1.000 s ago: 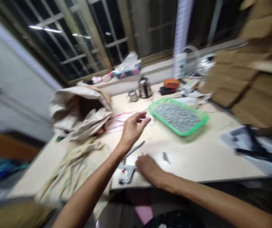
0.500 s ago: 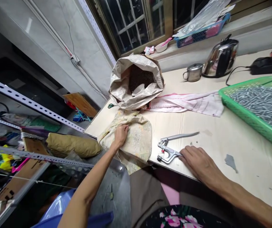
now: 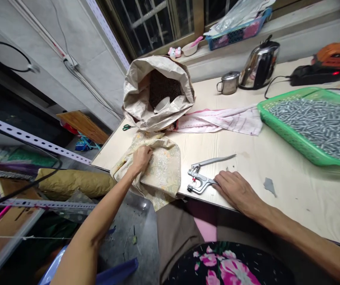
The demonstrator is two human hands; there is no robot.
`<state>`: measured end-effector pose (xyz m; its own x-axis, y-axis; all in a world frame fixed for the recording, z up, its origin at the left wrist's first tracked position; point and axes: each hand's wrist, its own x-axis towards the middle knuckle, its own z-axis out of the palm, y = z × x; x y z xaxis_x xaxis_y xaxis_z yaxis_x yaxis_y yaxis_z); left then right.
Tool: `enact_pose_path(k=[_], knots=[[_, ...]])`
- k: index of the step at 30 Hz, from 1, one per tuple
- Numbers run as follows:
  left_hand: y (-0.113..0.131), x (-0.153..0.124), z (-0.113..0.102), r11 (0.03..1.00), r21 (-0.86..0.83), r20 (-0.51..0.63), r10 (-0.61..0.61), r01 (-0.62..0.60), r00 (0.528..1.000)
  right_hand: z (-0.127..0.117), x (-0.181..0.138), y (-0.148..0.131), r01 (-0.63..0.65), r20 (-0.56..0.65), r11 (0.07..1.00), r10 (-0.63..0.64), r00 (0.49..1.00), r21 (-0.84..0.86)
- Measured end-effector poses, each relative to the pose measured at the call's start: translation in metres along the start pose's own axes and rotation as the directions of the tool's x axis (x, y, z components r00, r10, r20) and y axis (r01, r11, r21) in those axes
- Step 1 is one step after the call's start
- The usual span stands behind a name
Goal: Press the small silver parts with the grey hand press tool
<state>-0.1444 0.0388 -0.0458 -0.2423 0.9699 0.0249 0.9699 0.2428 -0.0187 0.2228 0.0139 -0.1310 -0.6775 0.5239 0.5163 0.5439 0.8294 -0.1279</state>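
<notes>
My left hand [image 3: 142,160] is closed and rests on a rumpled cream-yellow floral cloth [image 3: 165,166] at the table's front left. Tiny dark bits show by its fingertips; what the fingers pinch is hidden. My right hand [image 3: 237,190] lies at the front edge, its fingers closed over the lower handle of grey snap pliers [image 3: 201,184]. The pliers lie on their side with jaws pointing left and the upper handle [image 3: 216,160] spread away. Behind the cloth a wide-mouthed white sack [image 3: 140,107] holds a dark mass of small pieces and a white scoop [image 3: 162,105].
Right, a green basket [image 3: 295,142] holds many small metal cylinders. A pink-white towel [image 3: 217,120], lidded metal cup [image 3: 230,84], kettle [image 3: 259,65] and orange tool [image 3: 339,55] stand behind. Green-handled scissors [image 3: 127,127] lie by the sack; a grey scrap [image 3: 269,186] lies right.
The view has swung slightly right, so everything sits further left and the orange tool shows more. Both hands keep about the same places on the cloth and the pliers.
</notes>
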Motion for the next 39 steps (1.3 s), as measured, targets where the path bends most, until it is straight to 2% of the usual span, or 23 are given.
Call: enact_pose_path(k=[2,4,7,10,13,19,22,27,39], knots=[[0.007,-0.008,-0.007,0.991,-0.133,-0.064,-0.023,0.014,0.998,-0.001,0.000,0.000,-0.005,0.002,1.000,0.005,1.000,0.004],[0.025,-0.025,-0.009,0.929,-0.370,-0.087,-0.040,0.005,0.995,-0.002,0.001,0.000,-0.003,0.001,1.000,0.003,1.000,-0.005],[0.066,-0.062,-0.005,0.746,-0.666,0.009,0.040,-0.024,0.999,-0.005,0.003,-0.001,0.012,-0.002,0.999,-0.012,1.000,-0.029],[0.104,-0.095,0.004,0.620,-0.784,0.088,0.154,-0.027,0.984,-0.008,0.005,-0.002,0.022,0.004,0.999,-0.022,1.000,-0.028],[0.120,-0.110,0.014,0.579,-0.815,0.146,0.165,0.023,0.975,-0.010,0.005,-0.002,0.027,0.003,0.999,-0.027,1.000,-0.028],[0.114,-0.120,0.026,0.518,-0.840,0.228,0.067,0.162,0.971,-0.017,0.003,-0.002,0.021,0.018,0.999,-0.020,1.000,-0.035],[0.117,-0.126,0.029,0.501,-0.844,0.221,0.001,0.191,0.975,-0.018,0.003,-0.003,0.023,0.025,1.000,-0.023,0.999,-0.013],[0.126,-0.132,0.033,0.531,-0.835,0.150,-0.036,0.146,0.988,-0.017,0.003,-0.003,0.040,0.005,0.999,-0.040,0.999,-0.030],[0.127,-0.139,0.034,0.618,-0.786,0.031,0.033,0.005,0.999,-0.017,0.004,-0.003,0.033,0.002,0.999,-0.033,0.999,-0.007]])
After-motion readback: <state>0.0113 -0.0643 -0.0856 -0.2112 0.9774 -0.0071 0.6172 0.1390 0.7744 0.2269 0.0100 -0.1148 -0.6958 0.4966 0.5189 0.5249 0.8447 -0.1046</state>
